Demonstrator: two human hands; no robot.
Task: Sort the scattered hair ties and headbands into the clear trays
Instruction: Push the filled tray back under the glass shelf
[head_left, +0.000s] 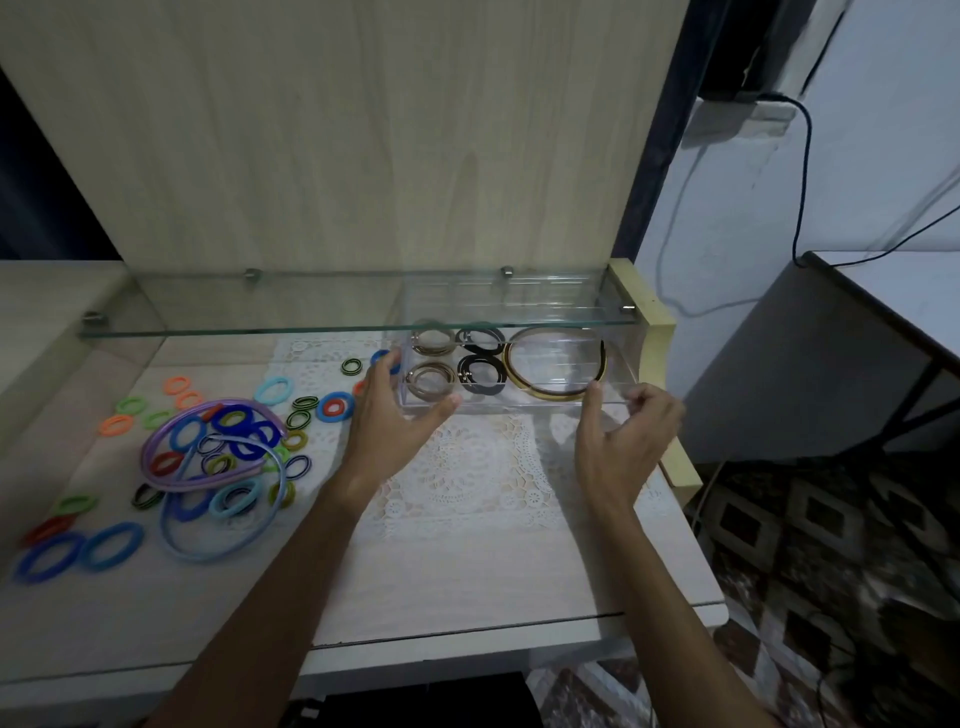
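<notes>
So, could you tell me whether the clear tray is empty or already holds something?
Not empty: the clear tray holds beige ties, black ties and a gold headband.

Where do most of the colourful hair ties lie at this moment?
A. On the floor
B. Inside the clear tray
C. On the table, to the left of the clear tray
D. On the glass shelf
C: the colourful hair ties lie scattered on the table, left of the clear tray, which holds only brown, black and gold pieces.
</notes>
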